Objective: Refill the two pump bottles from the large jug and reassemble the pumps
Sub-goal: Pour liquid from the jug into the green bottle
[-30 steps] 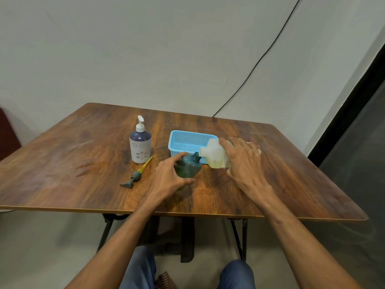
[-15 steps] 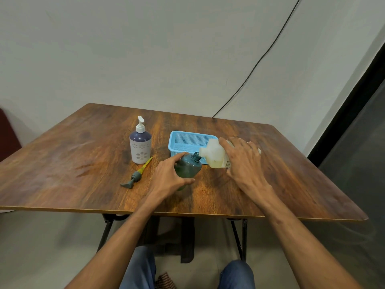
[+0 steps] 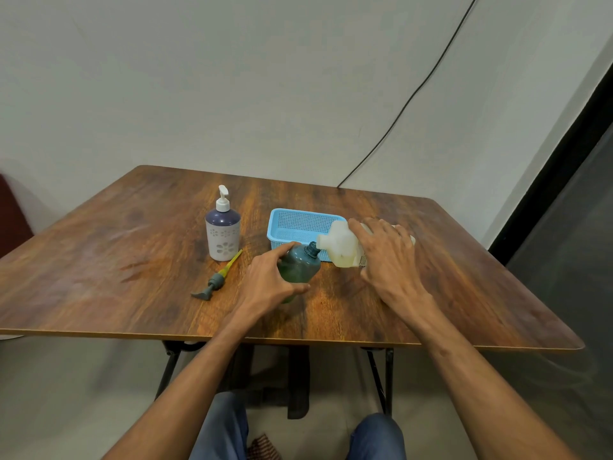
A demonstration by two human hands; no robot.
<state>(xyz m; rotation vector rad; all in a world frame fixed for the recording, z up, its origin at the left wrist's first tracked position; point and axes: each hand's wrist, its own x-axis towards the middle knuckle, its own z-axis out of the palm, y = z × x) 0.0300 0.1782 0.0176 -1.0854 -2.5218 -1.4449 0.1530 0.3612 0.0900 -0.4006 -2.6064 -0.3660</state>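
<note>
Head view: the left hand [image 3: 265, 283] wraps the tilted green bottle [image 3: 298, 268], and the right hand [image 3: 388, 257] clasps the tipped jug [image 3: 341, 247], its spout at the bottle's narrow neck. Any drift could spill liquid onto the surface [image 3: 132, 260]. A blue basket [image 3: 292, 224] crowds just behind; open room lies right and toward the near edge.

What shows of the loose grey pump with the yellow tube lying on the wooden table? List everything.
The grey-green plastic pump head with its yellow dip tube lies flat on the wooden table, detached from any bottle. Its curved nozzle points toward the near left; the tube runs back and right, ending by the base of the white-and-purple pump bottle, contact there unclear. No hand touches it; the left hand, gripping the dark green bottle, is to its right.
</note>
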